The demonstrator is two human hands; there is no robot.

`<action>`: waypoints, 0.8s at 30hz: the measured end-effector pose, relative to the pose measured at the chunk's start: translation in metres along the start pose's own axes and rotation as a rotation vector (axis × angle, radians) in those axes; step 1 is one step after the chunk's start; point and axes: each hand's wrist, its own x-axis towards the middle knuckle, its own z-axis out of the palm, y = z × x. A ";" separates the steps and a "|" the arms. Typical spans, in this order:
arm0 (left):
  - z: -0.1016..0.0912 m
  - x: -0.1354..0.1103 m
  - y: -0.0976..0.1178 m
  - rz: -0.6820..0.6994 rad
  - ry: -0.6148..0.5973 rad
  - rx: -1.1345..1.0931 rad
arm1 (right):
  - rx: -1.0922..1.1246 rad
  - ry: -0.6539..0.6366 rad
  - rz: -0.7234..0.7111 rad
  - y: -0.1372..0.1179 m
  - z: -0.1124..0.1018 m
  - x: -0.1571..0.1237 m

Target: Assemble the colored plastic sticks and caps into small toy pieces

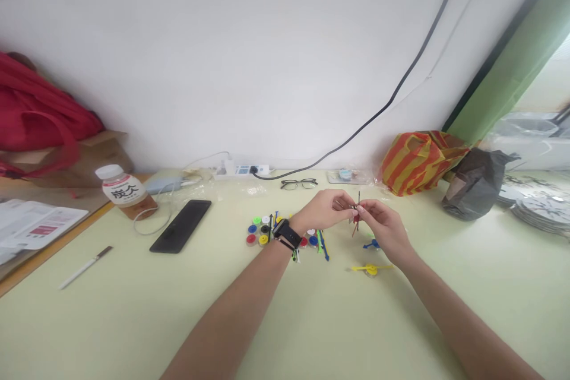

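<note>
My left hand (327,209) and my right hand (383,227) meet above the table, fingertips pinched together. Between them stands a thin black arrow (358,196), upright, with a small red piece below it, partly hidden by the fingers. Which hand grips which part is hard to make out. Just below my right hand lies a blue arrow spinner (373,244), and nearer to me a yellow arrow spinner (371,270). Beside my left wrist, round discs in several colours (263,230) lie with loose arrows; a blue arrow (325,247) is among them. My left forearm covers part of this group.
Behind the hands lie eyeglasses (298,183) and a power strip (240,171). On the left are a phone (180,226), a drink bottle (126,191) and a white pen-like tool (84,268). A striped bag (418,161), a dark bag (474,184) and stacked discs (541,214) stand right.
</note>
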 end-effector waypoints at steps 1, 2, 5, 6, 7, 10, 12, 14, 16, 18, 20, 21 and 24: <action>-0.001 0.000 -0.001 -0.006 0.009 0.008 | 0.016 0.001 0.013 0.000 0.001 0.000; -0.003 0.000 -0.001 -0.013 0.017 0.024 | 0.021 0.008 0.028 0.002 0.000 0.000; -0.008 -0.001 -0.003 -0.032 0.058 0.095 | -0.088 0.047 0.098 0.012 -0.005 0.002; -0.009 -0.001 -0.003 -0.043 0.076 0.124 | -0.173 0.050 0.117 0.017 -0.008 0.002; -0.011 -0.002 -0.004 -0.055 0.090 0.152 | -0.274 0.049 0.122 0.022 -0.011 0.003; -0.015 -0.003 -0.005 -0.079 0.095 0.207 | -0.562 0.100 0.001 0.034 -0.019 0.005; -0.016 -0.003 -0.005 -0.085 0.074 0.216 | -0.642 0.176 -0.098 0.032 -0.020 0.005; -0.017 -0.004 -0.004 -0.079 0.046 0.213 | -0.550 0.168 -0.079 0.023 -0.016 0.004; -0.017 -0.004 -0.003 -0.057 0.012 0.196 | -0.310 0.035 0.048 0.009 -0.008 0.001; -0.016 -0.005 0.000 -0.038 -0.023 0.176 | -0.065 -0.100 0.156 -0.002 0.001 -0.003; -0.015 -0.007 0.002 -0.036 -0.050 0.178 | 0.081 -0.153 0.210 -0.008 0.008 -0.005; -0.015 -0.008 0.003 -0.041 -0.060 0.189 | 0.121 -0.161 0.226 -0.009 0.011 -0.006; -0.013 -0.009 0.006 -0.055 -0.081 0.226 | 0.166 -0.193 0.248 -0.006 0.014 -0.006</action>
